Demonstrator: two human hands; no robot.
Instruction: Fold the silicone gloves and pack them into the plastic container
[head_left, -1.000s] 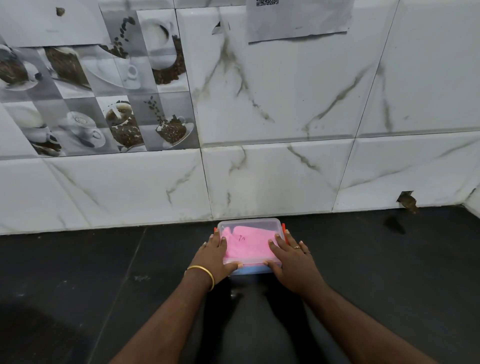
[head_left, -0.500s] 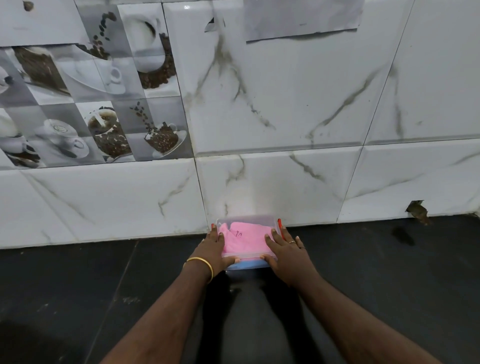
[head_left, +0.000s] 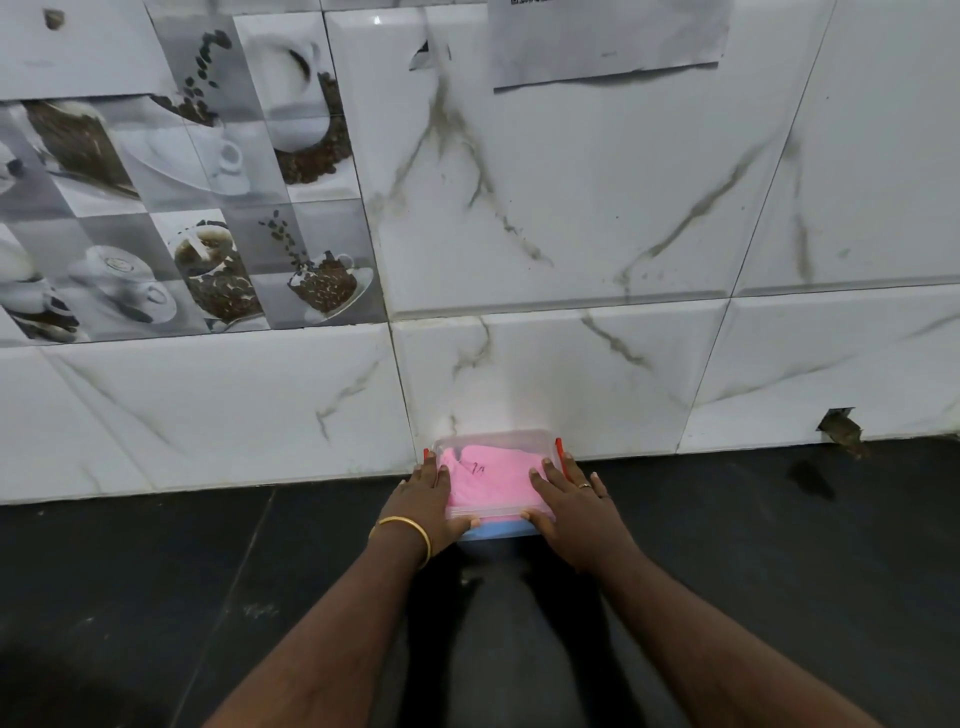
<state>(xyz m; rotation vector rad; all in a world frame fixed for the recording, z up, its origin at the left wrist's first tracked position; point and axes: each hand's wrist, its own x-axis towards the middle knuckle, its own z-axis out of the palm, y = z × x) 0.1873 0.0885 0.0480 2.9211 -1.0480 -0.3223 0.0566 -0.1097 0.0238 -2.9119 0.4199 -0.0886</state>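
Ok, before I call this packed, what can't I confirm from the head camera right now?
- Red side latches: the left hand and right hand cover most of both, so clipped or not is unclear.
- Folded pink silicone gloves in the clear plastic container: how many is blurred by the lid.
- Blue layer at the near edge: too small to identify.
- White paper sheet on the wall: cut off by the top edge.

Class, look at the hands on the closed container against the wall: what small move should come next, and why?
Probably lift both hands away. The lid already covers the container, the pink gloves lie inside, and the left hand and right hand rest flat on it, so packing looks done. Whether the red clips are latched is unclear.
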